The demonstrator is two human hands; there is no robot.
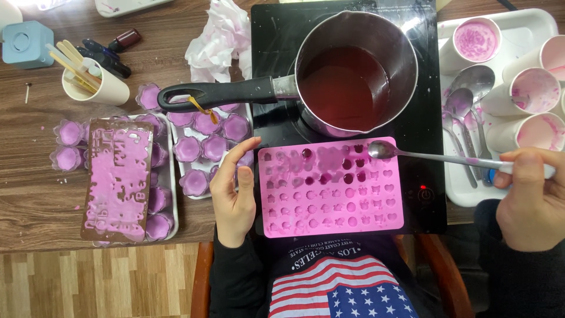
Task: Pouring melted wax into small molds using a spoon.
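Partly blurred, the pink mould (329, 188) is steadied by the open left hand (234, 191); right hand (532, 197) grips a spoon (435, 156).

Not much in the way of packaging or screens on my bench. The closest thing to a display is the little red indicator light (421, 188) glowing on the black hob's control strip (425, 194) — bottom right corner of the cooktop, next to a round power symbol. No proper screen that I can make out.

Over at the top left there's a small dark brown bottle (124, 39) lying on its side on the wooden table, red-brown cap end, no label showing — too small to tell more. Beside it lie a couple of dark pen-like tubes (106, 54).
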